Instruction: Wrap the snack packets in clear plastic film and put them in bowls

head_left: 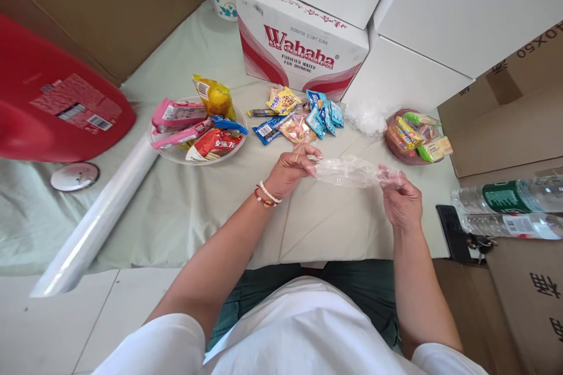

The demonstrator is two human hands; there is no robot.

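Note:
A thin piece of crinkled clear plastic film (347, 171) is stretched above the cloth between my two hands. My left hand (294, 170), with a ring and beaded bracelets, pinches one end of it. At the other end, the fingers of my right hand (399, 194) are closed on the film. Just beyond sits a loose pile of small snacks with blue sachets (323, 114) and a yellow cookie packet (284, 101). Left of my left hand stands a clear bowl (176, 155) of packaged snacks. A reddish bowl (393, 146) of smaller snacks is beyond my right hand.
Crumpled clear plastic (367, 117) lies near the white Wahaha box (303, 41). At left are a plastic roll (97, 222), a red jug (57, 94) and a round lid (74, 176). Bottles (505, 196), a phone (453, 231) and keys (482, 244) occupy the right edge.

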